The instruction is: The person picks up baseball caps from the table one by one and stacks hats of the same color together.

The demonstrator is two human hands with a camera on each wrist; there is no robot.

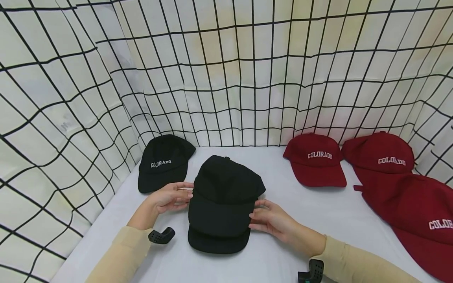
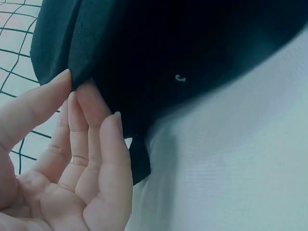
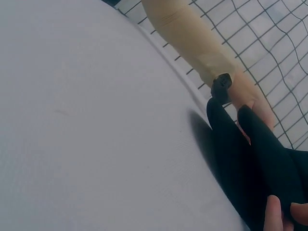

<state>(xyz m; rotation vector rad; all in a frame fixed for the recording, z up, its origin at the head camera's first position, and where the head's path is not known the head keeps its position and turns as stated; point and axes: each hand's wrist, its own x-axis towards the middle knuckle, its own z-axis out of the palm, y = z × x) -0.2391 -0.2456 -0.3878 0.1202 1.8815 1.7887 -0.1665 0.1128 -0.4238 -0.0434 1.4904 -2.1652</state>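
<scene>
Two black caps are between my hands in the middle of the white surface. The upper black cap (image 1: 221, 212) lies over another, whose brim (image 1: 219, 244) juts out below it. At the left edge, my left hand (image 1: 173, 198) pinches the cap between thumb and fingers. My right hand (image 1: 277, 222) holds the right edge near the brim. In the right wrist view the two brims (image 3: 262, 149) show slightly apart, held off the surface. The dark underside (image 2: 192, 53) fills the top of the left wrist view. Most of the lower cap is hidden.
A black cap with white COLORADO lettering (image 1: 163, 173) sits at the back left. Red COLORADO caps are on the right: one red cap (image 1: 313, 169), another red cap (image 1: 380, 151) behind, and a nearer red cap (image 1: 414, 204). A black-gridded white wall (image 1: 247, 74) encloses the surface.
</scene>
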